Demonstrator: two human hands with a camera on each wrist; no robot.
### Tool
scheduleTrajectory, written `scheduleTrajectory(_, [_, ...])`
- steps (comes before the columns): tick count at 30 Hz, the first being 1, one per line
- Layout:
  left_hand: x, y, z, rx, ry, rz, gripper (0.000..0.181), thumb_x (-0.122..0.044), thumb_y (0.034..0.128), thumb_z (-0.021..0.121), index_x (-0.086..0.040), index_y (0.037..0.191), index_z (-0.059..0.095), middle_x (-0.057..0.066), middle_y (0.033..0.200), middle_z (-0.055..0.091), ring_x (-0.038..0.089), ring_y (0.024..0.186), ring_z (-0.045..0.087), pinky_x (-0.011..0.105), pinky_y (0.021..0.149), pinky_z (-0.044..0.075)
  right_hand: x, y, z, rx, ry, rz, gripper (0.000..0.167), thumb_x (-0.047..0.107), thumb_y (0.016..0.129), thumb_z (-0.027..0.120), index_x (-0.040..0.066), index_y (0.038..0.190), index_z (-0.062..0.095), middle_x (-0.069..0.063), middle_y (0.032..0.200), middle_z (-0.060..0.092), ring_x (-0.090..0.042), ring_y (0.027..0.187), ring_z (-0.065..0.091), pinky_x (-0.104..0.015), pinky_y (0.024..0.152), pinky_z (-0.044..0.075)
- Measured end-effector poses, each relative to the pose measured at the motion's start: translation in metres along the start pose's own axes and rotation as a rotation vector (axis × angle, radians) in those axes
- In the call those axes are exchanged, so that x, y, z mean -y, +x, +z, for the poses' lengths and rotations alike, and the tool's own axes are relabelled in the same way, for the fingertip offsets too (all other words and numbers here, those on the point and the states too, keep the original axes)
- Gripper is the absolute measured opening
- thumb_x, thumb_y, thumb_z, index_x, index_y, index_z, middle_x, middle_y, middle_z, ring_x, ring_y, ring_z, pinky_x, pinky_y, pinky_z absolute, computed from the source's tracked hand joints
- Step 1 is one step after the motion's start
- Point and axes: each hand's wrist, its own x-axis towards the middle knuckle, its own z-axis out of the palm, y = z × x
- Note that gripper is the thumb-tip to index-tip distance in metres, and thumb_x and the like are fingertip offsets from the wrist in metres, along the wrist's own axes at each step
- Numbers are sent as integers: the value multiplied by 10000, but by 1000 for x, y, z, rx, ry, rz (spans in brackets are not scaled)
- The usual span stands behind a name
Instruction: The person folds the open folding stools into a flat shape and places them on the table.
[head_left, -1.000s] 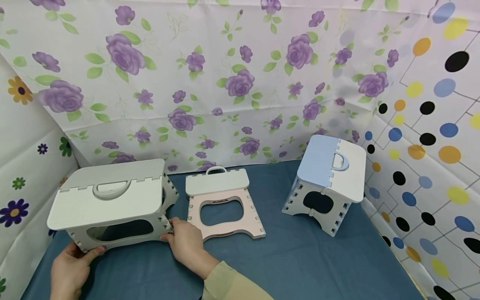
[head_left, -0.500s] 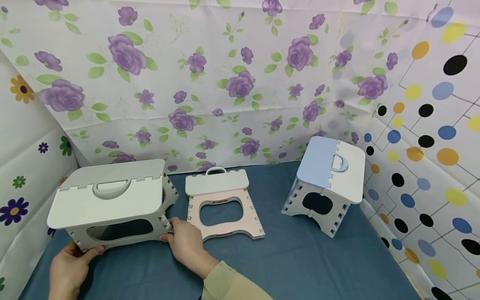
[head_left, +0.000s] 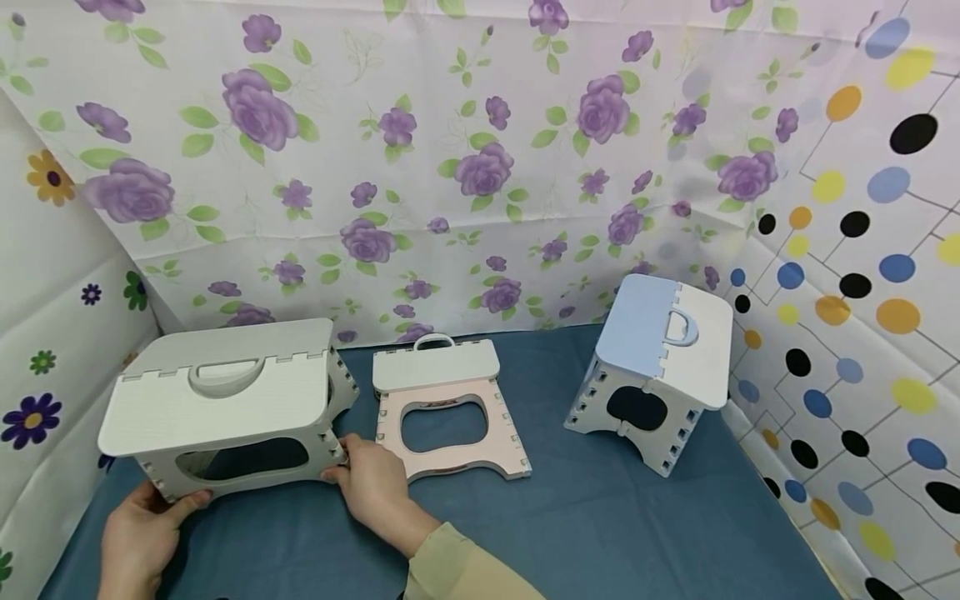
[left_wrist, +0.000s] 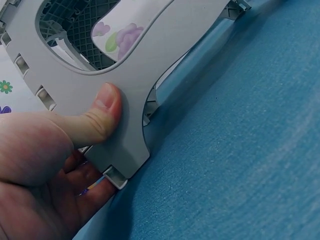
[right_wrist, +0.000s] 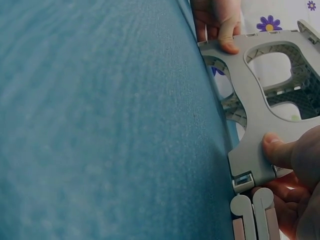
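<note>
A large grey-white folding step stool (head_left: 217,400) stands unfolded at the left of the blue cloth, its top facing up with a handle across the middle. My left hand (head_left: 142,533) grips its near left leg; in the left wrist view the thumb (left_wrist: 106,107) presses the leg's outer face and the fingers curl behind. The right hand (head_left: 375,483) pinches the near right leg, thumb in front, as the right wrist view shows. Just right of that hand lies a folded pink-and-white step stool (head_left: 438,433), flat, with its handle toward the back.
A small blue-and-white folding stool (head_left: 660,342) stands unfolded at the right, near the dotted side sheet (head_left: 862,333). Behind everything hangs a purple-flowered sheet (head_left: 420,167). Blue cloth (head_left: 600,533) covers the surface, and another flowered sheet (head_left: 60,333) borders the left.
Both hands keep their hold on the large stool's legs, and the stools stay put. Only the head view has shifted very slightly.
</note>
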Motion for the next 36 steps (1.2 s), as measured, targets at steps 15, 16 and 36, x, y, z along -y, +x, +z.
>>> scheduleTrajectory(15, [1,-3,0,26,1,-4,529,-143,978,821,91,1400,606,370,1325,633,7,774,535,186,551,456,-2,-3,0,-3,6,-22,303,459,939,803,244,1141,735,152,797,651,20,648,556,-182,546,400])
scheduleTrajectory(16, [1,-3,0,27,1,-4,528,-144,978,821,91,1399,606,370,1324,634,3,771,533,186,551,457,-2,-3,1,-4,4,-22,301,460,939,804,244,1137,734,152,793,648,20,646,555,-182,545,400])
scheduleTrajectory(36, [-2,0,1,25,5,-20,520,-150,980,821,96,1389,614,369,1299,645,127,826,605,189,540,454,-2,-1,-2,-14,-10,-36,301,471,936,797,237,1114,733,138,789,654,13,650,566,-183,540,399])
